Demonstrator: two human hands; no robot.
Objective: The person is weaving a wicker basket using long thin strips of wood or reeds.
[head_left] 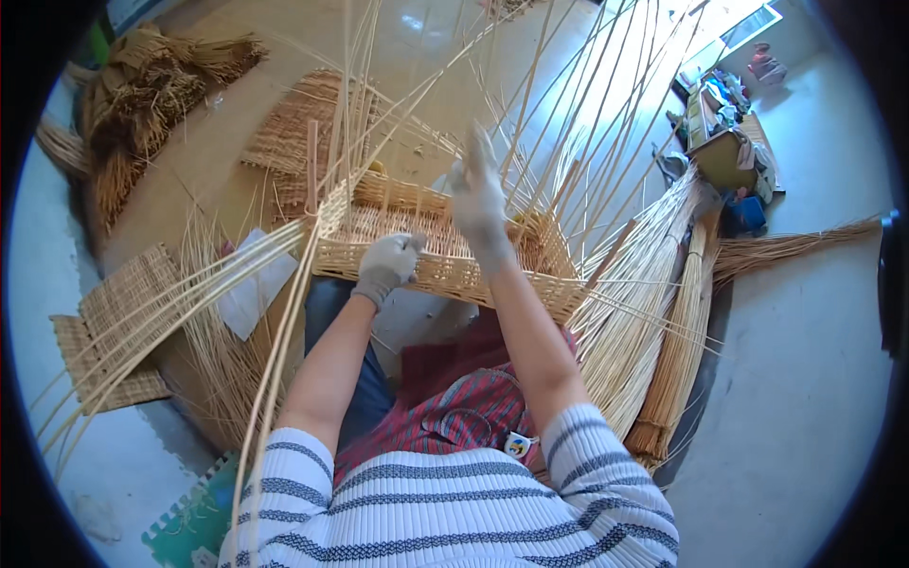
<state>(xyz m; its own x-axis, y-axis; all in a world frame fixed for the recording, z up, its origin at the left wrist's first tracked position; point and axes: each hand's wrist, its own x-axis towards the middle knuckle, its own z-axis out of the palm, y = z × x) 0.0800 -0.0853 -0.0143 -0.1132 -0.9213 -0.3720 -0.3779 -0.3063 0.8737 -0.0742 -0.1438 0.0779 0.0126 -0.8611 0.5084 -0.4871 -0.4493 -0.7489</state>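
Note:
A half-woven rectangular wicker basket lies across my lap, long pale strands rising from its far side and right end. My left hand, in a pale work glove, is closed on the basket's near wall, its thumb up by the rim. Also gloved, my right hand is raised over the middle of the basket with its fingers stretched upward among the strands; I see nothing held in it. A brown stick stands upright at the left corner, where several long strands run out to the left.
Bundles of pale wicker rods lie at the right. Woven panels rest at the left, and another woven piece lies beyond the basket. A heap of brown fibre fills the far left; a cluttered cabinet stands far right.

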